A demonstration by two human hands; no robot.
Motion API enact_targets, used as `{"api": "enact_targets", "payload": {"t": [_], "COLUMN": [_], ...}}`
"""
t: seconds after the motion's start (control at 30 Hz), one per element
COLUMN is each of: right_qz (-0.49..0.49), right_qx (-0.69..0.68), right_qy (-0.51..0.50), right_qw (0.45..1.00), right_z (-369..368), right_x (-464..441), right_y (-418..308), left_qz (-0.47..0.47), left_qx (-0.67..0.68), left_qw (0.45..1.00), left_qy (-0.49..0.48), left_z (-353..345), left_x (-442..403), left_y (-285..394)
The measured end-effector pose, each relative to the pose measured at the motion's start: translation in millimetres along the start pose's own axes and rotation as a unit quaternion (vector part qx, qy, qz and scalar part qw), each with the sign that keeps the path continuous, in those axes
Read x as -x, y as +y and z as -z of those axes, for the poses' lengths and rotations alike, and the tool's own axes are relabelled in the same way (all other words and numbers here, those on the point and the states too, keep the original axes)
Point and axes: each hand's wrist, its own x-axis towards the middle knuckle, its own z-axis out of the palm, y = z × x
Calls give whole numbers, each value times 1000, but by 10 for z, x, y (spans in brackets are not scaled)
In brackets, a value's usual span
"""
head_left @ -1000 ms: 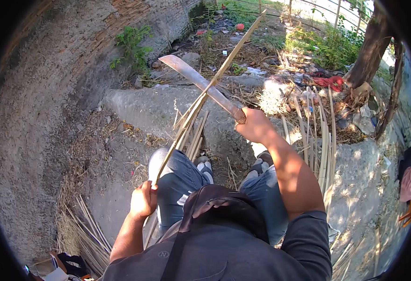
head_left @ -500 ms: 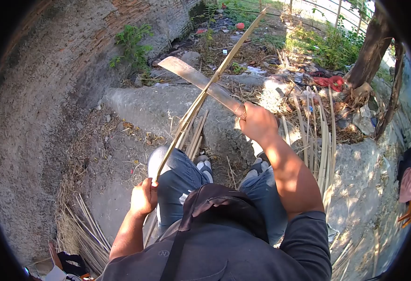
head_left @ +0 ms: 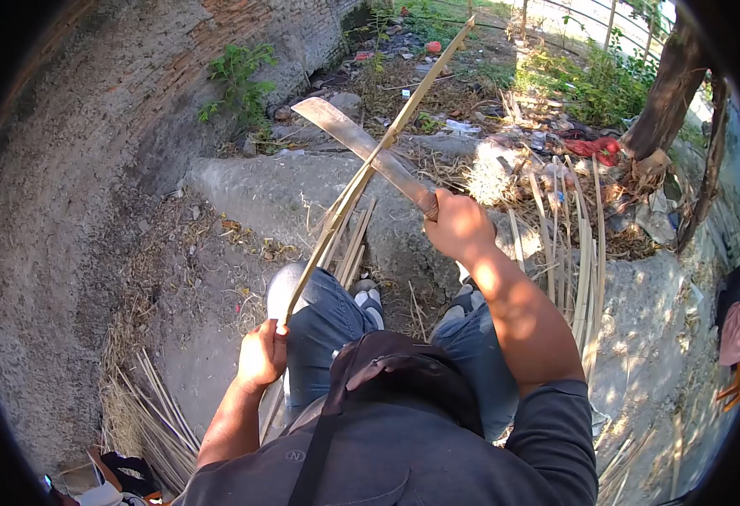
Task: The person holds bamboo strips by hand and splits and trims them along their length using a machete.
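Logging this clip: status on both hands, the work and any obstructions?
Left hand closed on lower end of wooden strip. Right hand gripping machete by handle. Blade crossing strip. Left knee under strip in view, contact unclear.

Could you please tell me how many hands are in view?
2: the left hand holds a wooden strip beside the left leg; farther forward, the right hand grips a large knife.

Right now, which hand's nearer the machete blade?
Right. The right hand grips the machete handle at the base of the blade; the left hand is farther back, holding the strip.
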Motion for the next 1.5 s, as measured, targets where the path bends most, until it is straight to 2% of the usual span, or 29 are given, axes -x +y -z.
{"api": "enact_targets", "payload": {"t": [0.1,0.17,0.23,0.27,0.37,0.5,0.53,0.63,0.7,0.8,0.83,0.9,0.93,1.03,1.07,1.17,1.27,1.37,1.4,1.47,1.5], "right_qz": [-38,-33,-28,8,104,208,265,284,188,75,27,53,32,-21,22,90,215,310,324,287,180], "right_qx": [-193,-124,-12,43,-9,65,107,145,120,104,90,62,7,-195,-133,-4,50,104,143,117,125], "right_qy": [-208,-143,-37,-33,-145,-53,11,73,138,107,49,13,-30,-247,-182,-44,-7,44,84,132,118], "right_qw": [958,981,999,999,984,974,958,945,965,986,994,997,999,949,974,995,975,944,931,942,968], "right_z": [-34,22,91,74,-41,-140,-189,-70,-21,-27,-41,-17,-10,-54,-13,2,-144,-228,-246,-161,-116], "right_x": [-59,12,65,-3,68,214,178,18,-259,-288,-235,-140,-134,-165,-107,-3,124,167,112,-96,-256], "right_y": [25,-25,-94,-40,6,-221,-199,-69,253,286,235,170,150,257,163,-30,-163,-241,-182,99,271], "left_qz": [2,21,15,8,20,2,-10,-28,-35,-52,-60,-62,-62,-13,-11,-16,-1,-11,-4,-21,-27], "left_qx": [30,80,50,33,16,6,5,-8,-4,-48,-60,-47,-39,-37,-27,2,39,19,2,-27,-40], "left_qw": [999,995,998,999,999,1000,1000,1000,999,997,996,997,997,999,999,1000,999,1000,1000,999,998], "left_qy": [-22,-46,-28,-19,-24,-14,-8,-11,-17,-17,-14,-10,-8,-26,-21,-11,-13,-16,-28,-32,-34], "left_z": [20,28,-2,4,-5,-30,-26,59,216,312,318,250,191,123,100,62,52,13,32,111,153], "left_x": [-2,-1,12,-18,-41,-81,-85,-27,62,10,-20,-67,-46,-1,-4,-58,-152,-174,-156,-71,-3], "left_y": [-8,31,48,56,87,110,104,-52,-110,-58,-73,-166,-219,-128,-93,-34,131,96,86,-7,-73]}}
